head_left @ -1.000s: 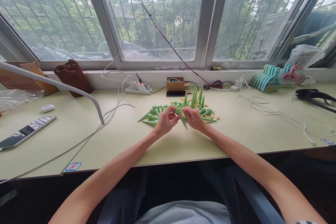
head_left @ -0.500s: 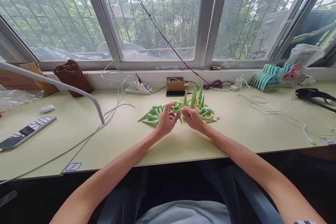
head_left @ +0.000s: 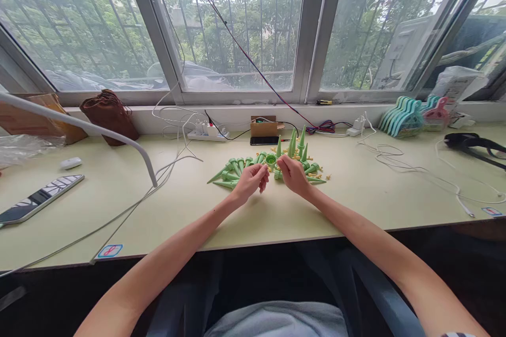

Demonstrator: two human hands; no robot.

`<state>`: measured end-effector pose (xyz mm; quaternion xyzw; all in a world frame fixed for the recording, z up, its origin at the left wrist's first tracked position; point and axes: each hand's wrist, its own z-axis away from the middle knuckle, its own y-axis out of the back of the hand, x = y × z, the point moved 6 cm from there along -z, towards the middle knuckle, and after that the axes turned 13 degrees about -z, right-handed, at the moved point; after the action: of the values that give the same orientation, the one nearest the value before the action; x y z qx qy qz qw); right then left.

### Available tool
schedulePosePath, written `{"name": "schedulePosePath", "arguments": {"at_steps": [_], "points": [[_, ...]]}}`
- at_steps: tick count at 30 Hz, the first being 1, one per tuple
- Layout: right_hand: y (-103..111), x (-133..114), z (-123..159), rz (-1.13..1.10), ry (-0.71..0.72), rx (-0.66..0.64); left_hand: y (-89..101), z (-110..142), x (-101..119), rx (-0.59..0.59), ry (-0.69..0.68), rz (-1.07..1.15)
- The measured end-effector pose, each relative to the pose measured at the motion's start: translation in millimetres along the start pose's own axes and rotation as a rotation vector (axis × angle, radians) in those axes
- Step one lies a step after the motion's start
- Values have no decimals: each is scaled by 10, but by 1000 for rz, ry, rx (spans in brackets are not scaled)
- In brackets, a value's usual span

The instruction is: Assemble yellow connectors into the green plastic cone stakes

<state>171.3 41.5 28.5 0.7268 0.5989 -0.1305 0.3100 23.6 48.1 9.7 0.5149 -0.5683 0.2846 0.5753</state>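
Observation:
Above the pile, a green plastic watering spike (head_left: 271,160) shows its round cup opening towards me, its lower part partly hidden. My right hand (head_left: 293,175) is closed at the cup's right side and appears to grip it. Just left and below, my left hand (head_left: 252,180) is closed in a pinch. A tiny yellow piece shows by its fingertips; whether they hold it is unclear. Several green spikes (head_left: 229,175) lie fanned out on the left. More green spikes (head_left: 301,142) stand upright behind my right hand, with small yellow pieces (head_left: 316,172) scattered around them.
A small cardboard box (head_left: 264,127) and a dark phone (head_left: 264,140) are behind the pile. White cables (head_left: 174,160) cross the desk to the left. A grey curved bar (head_left: 134,143) reaches in from the left. Hangers (head_left: 403,116) stand at the back right.
My left hand has let go of the spike's cup and drawn down and left, its fingers now pinched. The cup has shifted slightly up and right, beside my right hand.

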Motion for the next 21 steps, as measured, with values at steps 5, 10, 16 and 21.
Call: {"name": "schedulePosePath", "arguments": {"at_steps": [5, 10, 16, 21], "points": [[-53, -44, 17, -2, 77, -89, -94, -15, -105, -221, 188, 196], [-97, -26, 53, 0, 74, -162, -173, 13, -145, -390, 251, 263], [-91, 12, 55, 23, 51, -173, -165, 17, -169, -385, 242, 272], [-86, 34, 56, 31, 11, -176, -149, 11, -178, -377, 206, 244]]}}
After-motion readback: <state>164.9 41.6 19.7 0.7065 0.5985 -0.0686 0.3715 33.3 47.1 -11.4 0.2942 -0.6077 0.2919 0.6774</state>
